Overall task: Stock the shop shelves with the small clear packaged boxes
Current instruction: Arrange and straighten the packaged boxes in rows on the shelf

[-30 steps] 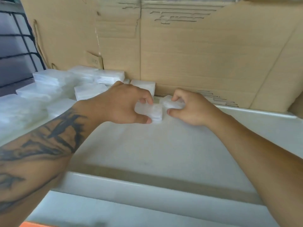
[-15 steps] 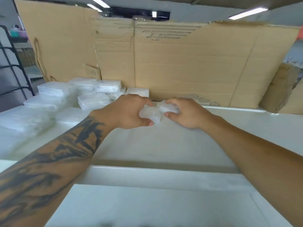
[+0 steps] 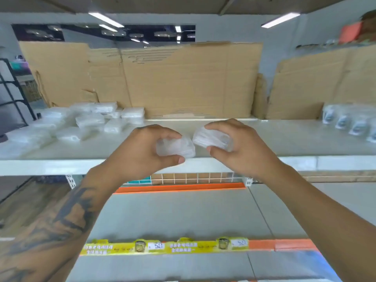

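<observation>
Head view: left hand (image 3: pixel 142 151) grips clear box (image 3: pixel 176 147), right hand (image 3: pixel 238 147) grips 2nd box (image 3: pixel 211 138) just beside; shelf (image 3: pixel 295 143) below.

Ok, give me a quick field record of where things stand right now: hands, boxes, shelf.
left hand: grips a small clear plastic box
right hand: grips a second small clear plastic box
held boxes: apart, above the front of the pale upper shelf
stocked clear packs: piled on the shelf's left
backing: brown cardboard sheet upright behind
lower shelf edge: yellow price strip
</observation>
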Available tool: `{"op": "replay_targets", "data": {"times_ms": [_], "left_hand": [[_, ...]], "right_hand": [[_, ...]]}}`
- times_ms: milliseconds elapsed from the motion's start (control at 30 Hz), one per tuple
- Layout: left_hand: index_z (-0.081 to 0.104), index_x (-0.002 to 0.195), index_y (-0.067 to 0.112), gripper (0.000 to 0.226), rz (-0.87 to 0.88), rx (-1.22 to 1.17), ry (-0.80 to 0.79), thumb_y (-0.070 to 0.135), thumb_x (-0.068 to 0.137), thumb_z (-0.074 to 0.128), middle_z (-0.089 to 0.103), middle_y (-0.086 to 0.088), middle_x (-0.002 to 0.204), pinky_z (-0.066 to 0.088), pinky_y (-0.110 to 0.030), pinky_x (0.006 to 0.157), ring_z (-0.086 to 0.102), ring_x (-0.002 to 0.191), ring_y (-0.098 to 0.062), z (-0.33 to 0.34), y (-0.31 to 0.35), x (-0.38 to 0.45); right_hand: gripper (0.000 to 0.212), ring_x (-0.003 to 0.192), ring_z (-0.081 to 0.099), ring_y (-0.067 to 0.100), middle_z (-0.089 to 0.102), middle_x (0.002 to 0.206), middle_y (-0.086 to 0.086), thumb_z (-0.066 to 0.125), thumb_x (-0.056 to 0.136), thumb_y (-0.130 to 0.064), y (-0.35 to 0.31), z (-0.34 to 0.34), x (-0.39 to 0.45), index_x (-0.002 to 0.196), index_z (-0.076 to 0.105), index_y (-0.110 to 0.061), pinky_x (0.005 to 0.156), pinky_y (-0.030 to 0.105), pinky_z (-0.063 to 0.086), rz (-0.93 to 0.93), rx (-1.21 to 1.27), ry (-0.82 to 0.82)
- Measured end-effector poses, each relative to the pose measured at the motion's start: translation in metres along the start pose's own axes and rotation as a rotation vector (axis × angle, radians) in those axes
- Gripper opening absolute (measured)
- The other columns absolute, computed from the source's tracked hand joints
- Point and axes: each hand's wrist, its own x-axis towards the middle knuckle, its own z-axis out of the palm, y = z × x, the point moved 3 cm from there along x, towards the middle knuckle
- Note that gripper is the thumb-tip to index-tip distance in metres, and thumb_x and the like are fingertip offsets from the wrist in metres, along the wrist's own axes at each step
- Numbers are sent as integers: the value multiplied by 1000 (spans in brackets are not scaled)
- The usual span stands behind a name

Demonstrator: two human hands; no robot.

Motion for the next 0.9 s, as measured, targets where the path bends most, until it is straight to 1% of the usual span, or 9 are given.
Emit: {"op": "replay_targets", "data": {"times_ms": [100,167,267,367,400,500,633,800,900], "left_hand": [[73,115,38,51,35,-72,41,52,69,89,66,24,109,42,-9,87,60,102,3,37,69,-33],[74,115,37,50,59,-112,50,51,69,87,68,23,108,43,-9,86,62,101,1,69,110,-54],[75,113,36,46,68,-194,20,43,70,92,71,22,112,45,-11,91,65,107,-1,118,166,-79],[76,111,37,45,79,-262,-26,40,68,90,70,26,113,42,-7,91,65,109,-1,164,216,-95],[75,111,38,45,82,-282,-45,40,68,89,70,27,114,41,-6,92,65,110,-1,179,230,-98],[75,110,36,44,99,-310,-76,44,68,85,70,26,113,38,-3,92,63,110,2,220,268,-102],[74,111,38,45,114,-339,-146,48,68,82,68,25,117,39,-4,92,63,112,-1,264,309,-94],[73,113,38,47,149,-379,-191,46,68,81,68,26,117,36,2,88,61,113,4,309,345,-68],[73,115,38,48,157,-400,-201,50,71,88,68,25,119,35,1,91,61,116,3,337,359,-45]], "right_hand": [[47,111,60,9,63,120,-9,79,80,-27,16,-44,-80,127,68,-29,98,23,45,-30,98,134],[47,109,61,9,63,118,-9,79,77,-25,30,-69,-133,123,70,-27,96,23,46,-18,122,207],[47,111,62,14,64,117,-6,79,74,-20,54,-101,-209,121,72,-23,96,33,49,13,137,290],[48,116,61,18,63,122,-4,78,74,-23,80,-131,-273,122,72,-25,98,38,50,73,122,318],[48,117,61,18,63,123,-3,78,75,-24,89,-140,-292,123,71,-26,97,37,51,98,117,317],[49,116,61,14,62,124,-6,80,77,-21,115,-166,-342,124,70,-29,91,26,49,192,152,309],[49,122,59,14,62,125,-7,78,79,-19,143,-191,-391,126,69,-27,98,20,45,261,153,342],[48,124,58,17,63,127,-9,78,80,-17,182,-216,-421,125,69,-27,97,18,43,360,174,389],[47,125,58,16,63,127,-8,78,80,-17,211,-234,-424,125,69,-26,98,17,43,389,162,403]]}}
